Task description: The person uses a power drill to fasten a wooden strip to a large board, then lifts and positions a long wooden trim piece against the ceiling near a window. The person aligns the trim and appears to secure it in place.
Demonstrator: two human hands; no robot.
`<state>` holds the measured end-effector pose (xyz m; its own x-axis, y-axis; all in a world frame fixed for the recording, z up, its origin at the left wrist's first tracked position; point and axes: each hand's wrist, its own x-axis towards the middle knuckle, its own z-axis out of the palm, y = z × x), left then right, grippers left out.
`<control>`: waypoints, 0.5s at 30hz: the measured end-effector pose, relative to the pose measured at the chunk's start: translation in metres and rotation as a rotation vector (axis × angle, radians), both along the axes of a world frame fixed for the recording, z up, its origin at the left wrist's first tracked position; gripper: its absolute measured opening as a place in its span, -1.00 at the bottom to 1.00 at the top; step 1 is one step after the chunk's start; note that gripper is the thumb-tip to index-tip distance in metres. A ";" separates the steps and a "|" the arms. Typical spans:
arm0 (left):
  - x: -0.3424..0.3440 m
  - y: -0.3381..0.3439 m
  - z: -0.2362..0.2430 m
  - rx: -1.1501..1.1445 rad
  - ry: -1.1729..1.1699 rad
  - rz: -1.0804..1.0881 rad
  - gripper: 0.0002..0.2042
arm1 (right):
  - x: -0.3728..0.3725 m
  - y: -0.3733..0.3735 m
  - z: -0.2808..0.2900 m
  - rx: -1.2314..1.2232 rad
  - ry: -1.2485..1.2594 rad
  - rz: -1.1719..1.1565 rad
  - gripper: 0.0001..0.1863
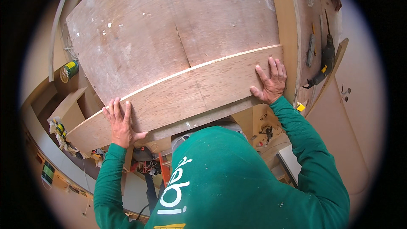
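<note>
A long, narrow plywood board (195,85) lies across the near end of a large, stained wooden panel (169,17), its far edge pale. My left hand (123,125) rests on the board's left part, fingers spread over the far edge and thumb out toward the near edge. My right hand (271,82) presses on the board's right end with fingers spread, beside an upright wooden strip (285,17) that runs along the panel's right side.
Right of the strip are a black power tool (325,57) and a slim cutting tool (310,48). At left are a green-yellow can (70,71) and curved wooden shelving (68,110). Cables, an orange object (165,169) and other gear show below the panel, around my body.
</note>
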<state>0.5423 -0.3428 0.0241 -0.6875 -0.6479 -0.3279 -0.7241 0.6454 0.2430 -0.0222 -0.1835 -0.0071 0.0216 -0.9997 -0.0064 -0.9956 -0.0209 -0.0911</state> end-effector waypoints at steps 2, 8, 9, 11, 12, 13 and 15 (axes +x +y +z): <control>0.001 0.000 0.000 0.012 -0.021 -0.006 0.38 | 0.000 0.000 0.000 -0.001 -0.001 0.002 -0.20; 0.002 0.000 0.000 0.038 -0.032 0.002 0.39 | 0.000 0.000 0.001 -0.006 -0.019 -0.002 -0.20; 0.002 0.000 0.000 0.038 -0.024 0.002 0.39 | 0.000 0.000 0.001 -0.004 -0.017 -0.002 -0.20; 0.002 0.000 0.000 0.035 -0.021 0.006 0.39 | 0.000 0.000 0.000 -0.005 -0.013 -0.001 -0.20; 0.001 0.001 -0.001 0.034 -0.019 0.008 0.39 | 0.000 0.000 0.000 -0.006 -0.012 -0.001 -0.20; 0.002 0.001 -0.001 0.032 -0.017 0.007 0.40 | 0.000 0.000 0.000 -0.008 -0.011 0.000 -0.20; 0.002 0.000 -0.002 0.030 -0.013 0.003 0.40 | 0.000 0.000 -0.001 -0.009 -0.008 0.002 -0.20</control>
